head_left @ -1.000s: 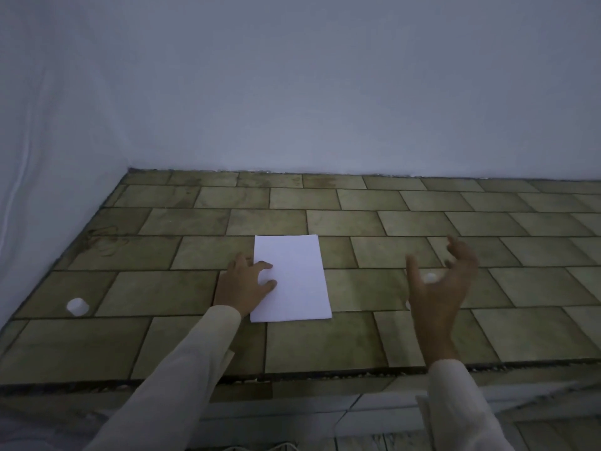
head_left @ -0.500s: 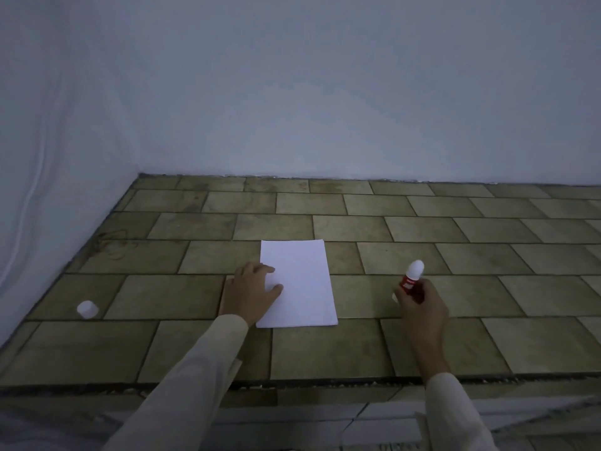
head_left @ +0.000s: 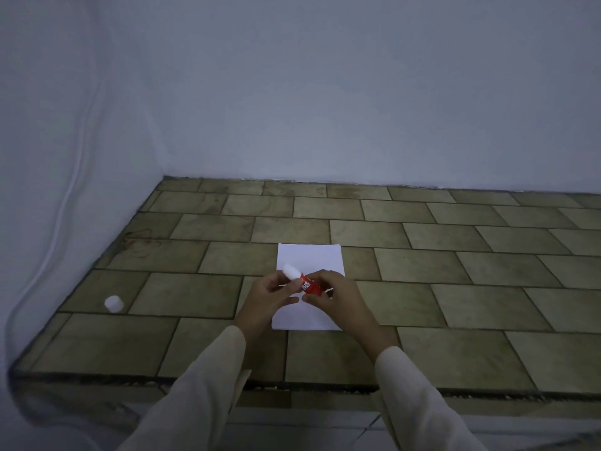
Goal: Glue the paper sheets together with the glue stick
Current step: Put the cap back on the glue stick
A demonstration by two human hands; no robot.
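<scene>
A white paper sheet (head_left: 309, 255) lies flat on the tiled surface, its long side running away from me. Over its near half I hold a red glue stick (head_left: 310, 285) with a white cap (head_left: 291, 271), tilted with the cap up and to the left. My right hand (head_left: 338, 297) grips the red body. My left hand (head_left: 270, 296) has its fingers on the capped end. The hands hide the middle of the sheet. I cannot tell whether it is one sheet or a stack.
A small white cap-like cylinder (head_left: 113, 303) lies on the tiles at the far left. White walls close the back and the left side, with a thin cable (head_left: 65, 203) along the left wall. The tiled ledge's front edge (head_left: 292, 384) runs just below my wrists.
My right hand picked the glue stick up from the tiles on the right and brought it left over the paper. My left hand left the sheet's edge and took the capped end.
</scene>
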